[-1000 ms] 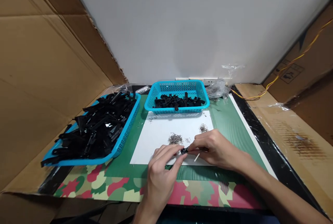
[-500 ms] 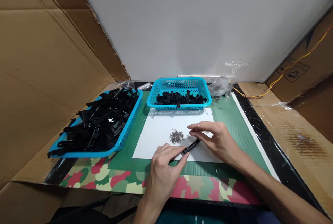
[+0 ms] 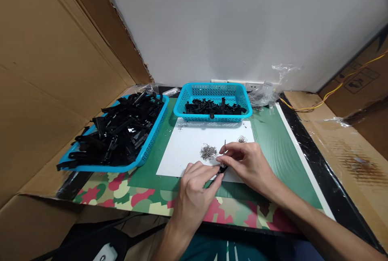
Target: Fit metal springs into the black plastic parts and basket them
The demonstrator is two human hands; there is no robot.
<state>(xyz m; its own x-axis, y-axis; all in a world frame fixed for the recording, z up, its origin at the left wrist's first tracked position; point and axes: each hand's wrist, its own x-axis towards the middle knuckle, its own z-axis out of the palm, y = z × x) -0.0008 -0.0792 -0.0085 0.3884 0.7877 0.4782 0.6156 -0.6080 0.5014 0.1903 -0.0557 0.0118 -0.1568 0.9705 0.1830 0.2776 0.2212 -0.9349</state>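
Note:
My left hand (image 3: 194,190) pinches a small black plastic piece (image 3: 222,168) over the near edge of a white sheet (image 3: 194,143). My right hand (image 3: 247,164) meets it from the right, fingers closed on a thin metal pin (image 3: 224,147) that stands upright above the piece. Two small heaps of tiny metal springs lie on the sheet: one (image 3: 208,151) just beyond my hands, another (image 3: 241,139) to the right.
A blue tray (image 3: 151,141) heaped with black plastic parts sits at the left. A blue basket (image 3: 214,105) with fewer black parts stands behind the sheet. Green mat (image 3: 273,147), camouflage cloth (image 3: 127,194), cardboard walls both sides, yellow wire (image 3: 306,109) and plastic bags at the back right.
My right hand came back to the black piece after reaching toward the springs, and now holds a thin pin upright. The view shifted slightly.

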